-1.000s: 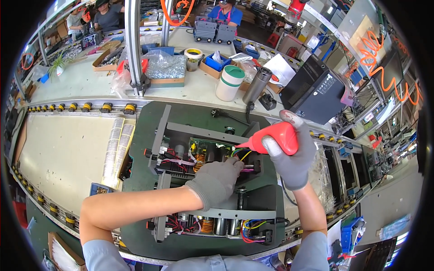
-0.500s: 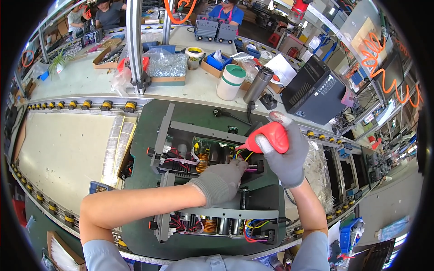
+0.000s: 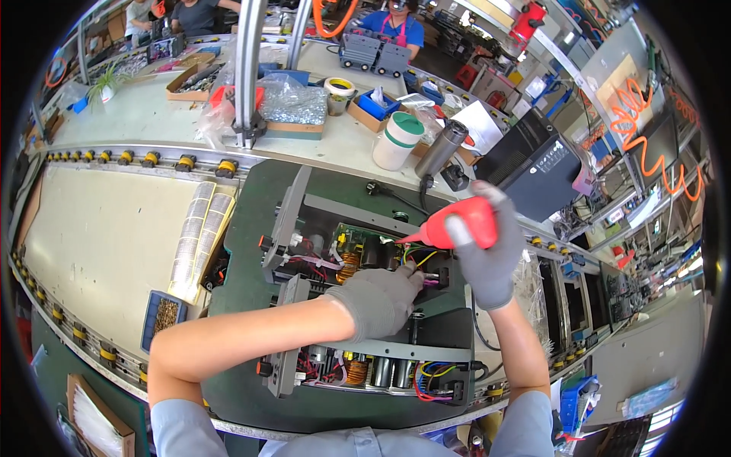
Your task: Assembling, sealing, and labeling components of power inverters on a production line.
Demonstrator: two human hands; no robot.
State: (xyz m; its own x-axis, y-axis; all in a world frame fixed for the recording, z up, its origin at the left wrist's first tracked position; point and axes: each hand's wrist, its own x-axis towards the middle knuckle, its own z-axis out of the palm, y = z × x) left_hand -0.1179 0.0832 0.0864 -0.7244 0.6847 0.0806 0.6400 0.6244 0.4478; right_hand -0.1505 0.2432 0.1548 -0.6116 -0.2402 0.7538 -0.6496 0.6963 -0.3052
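My right hand (image 3: 491, 255), in a grey glove, is wrapped round a red squeeze bottle (image 3: 464, 222) with a long pointed nozzle. The bottle is tilted nearly flat, its tip pointing left over the far open electronic unit (image 3: 365, 212). Below the tip sit a circuit board (image 3: 349, 234), dark cylindrical capacitors and a copper coil (image 3: 348, 266). My left hand (image 3: 381, 301), also gloved, reaches into this unit, its fingers closed at the coloured wires (image 3: 420, 255) on the right end. The fingertips are partly hidden. A second, similar unit (image 3: 381, 350) lies nearer to me.
Both units rest on a dark green board (image 3: 251, 305) over a roller conveyor. To the left lie printed sheets (image 3: 199, 236) and a blue tray of small parts (image 3: 162, 316). Behind stand a white tub with green lid (image 3: 398, 141), a steel tumbler (image 3: 443, 148) and a black computer case (image 3: 529, 160).
The red bottle has tipped flatter, and its nozzle tip has moved back from the wires toward the capacitors. My left hand stays at the wires. The whole view has shifted slightly.
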